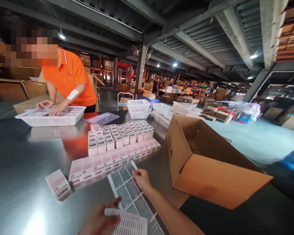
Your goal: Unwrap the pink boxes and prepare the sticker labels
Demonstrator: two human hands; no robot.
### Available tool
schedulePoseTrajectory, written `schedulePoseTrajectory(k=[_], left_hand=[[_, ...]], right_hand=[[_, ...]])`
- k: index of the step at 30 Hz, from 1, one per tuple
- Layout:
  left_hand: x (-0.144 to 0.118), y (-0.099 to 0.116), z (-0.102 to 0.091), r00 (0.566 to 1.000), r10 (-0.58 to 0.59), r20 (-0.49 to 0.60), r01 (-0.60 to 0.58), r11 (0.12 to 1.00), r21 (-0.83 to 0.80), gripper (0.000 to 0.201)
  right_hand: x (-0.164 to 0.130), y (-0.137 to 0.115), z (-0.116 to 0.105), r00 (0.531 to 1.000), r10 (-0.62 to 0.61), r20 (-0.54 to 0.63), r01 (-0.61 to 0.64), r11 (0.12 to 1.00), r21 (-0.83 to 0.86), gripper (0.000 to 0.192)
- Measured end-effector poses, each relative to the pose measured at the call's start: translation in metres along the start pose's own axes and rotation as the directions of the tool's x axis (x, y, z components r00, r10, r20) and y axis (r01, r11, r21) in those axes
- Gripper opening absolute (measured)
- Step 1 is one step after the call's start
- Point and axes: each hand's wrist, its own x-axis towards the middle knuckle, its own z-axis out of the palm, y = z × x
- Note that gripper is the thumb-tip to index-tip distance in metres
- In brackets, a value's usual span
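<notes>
My left hand point(100, 215), blurred by motion, has its thumb over a white sheet point(134, 223) marked with rows of narrow strips. The index finger reaches to the edge of a larger sheet of see-through labels point(126, 182), divided by white lines into rectangles. My right hand point(141, 179) is closed in a pinch at that label sheet's right edge, near its far end. Beyond the sheets stand rows of small pink-and-white boxes point(117, 140), the nearer row lying flat. One single box point(58, 183) sits apart at the left.
An open cardboard carton point(210, 176) stands at my right. Across the dark shiny table point(19, 156), a person in an orange shirt point(72, 71) has both hands in a white basket point(51, 121). A purple printed sheet point(103, 118) and more white baskets point(138, 107) lie at the far side.
</notes>
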Motion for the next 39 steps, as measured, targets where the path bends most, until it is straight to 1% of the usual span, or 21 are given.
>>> schedulePoseTrajectory(k=[2,4,6,11,14,18,20,24,27,30,34,39], left_hand=[[-0.005,0.008,0.001,1.0,0.012,0.022,-0.014,0.997,0.08,0.035],[-0.009,0.016,0.001,0.998,0.03,0.051,-0.035,0.992,0.119,0.033],[-0.013,0.024,0.001,0.996,0.053,0.072,-0.064,0.985,0.161,0.032],[-0.024,0.041,0.002,0.988,0.053,0.143,-0.097,0.941,0.325,0.034],[-0.026,0.043,-0.001,0.988,0.04,0.148,-0.085,0.947,0.31,0.029],[-0.019,0.038,-0.007,0.991,-0.009,0.135,-0.027,0.965,0.262,0.019],[-0.017,0.037,-0.008,0.991,-0.023,0.128,-0.009,0.968,0.25,0.017],[-0.018,0.037,-0.008,0.99,-0.045,0.131,0.011,0.97,0.244,0.018],[-0.018,0.038,-0.007,0.989,-0.052,0.14,0.014,0.965,0.26,0.019],[-0.019,0.039,-0.006,0.991,-0.049,0.128,0.01,0.958,0.286,0.019],[-0.018,0.039,-0.005,0.99,-0.083,0.118,0.047,0.96,0.277,0.022],[-0.017,0.037,-0.006,0.988,-0.099,0.119,0.065,0.963,0.261,0.022]], right_hand=[[-0.003,-0.007,-0.002,0.998,0.059,0.031,-0.059,0.998,0.02,0.034],[-0.005,-0.015,-0.005,0.993,0.102,0.054,-0.104,0.993,0.047,0.03],[-0.008,-0.024,-0.01,0.99,0.123,0.062,-0.128,0.989,0.074,0.026],[-0.01,-0.039,-0.021,0.987,0.151,0.058,-0.157,0.982,0.107,0.023],[-0.005,-0.036,-0.025,0.98,0.185,0.075,-0.192,0.976,0.099,0.025],[0.005,-0.024,-0.027,0.969,0.219,0.114,-0.227,0.972,0.064,0.028],[0.007,-0.02,-0.027,0.969,0.212,0.128,-0.218,0.975,0.039,0.027],[0.006,-0.016,-0.024,0.977,0.164,0.135,-0.161,0.986,-0.033,0.024],[0.009,-0.013,-0.02,0.987,0.125,0.105,-0.113,0.987,-0.119,0.023],[0.015,-0.007,-0.018,0.994,0.1,0.048,-0.087,0.972,-0.218,0.023],[0.016,-0.006,-0.016,0.996,0.092,-0.022,-0.094,0.934,-0.346,0.027],[0.01,-0.013,-0.012,0.991,0.11,-0.075,-0.132,0.885,-0.446,0.027]])
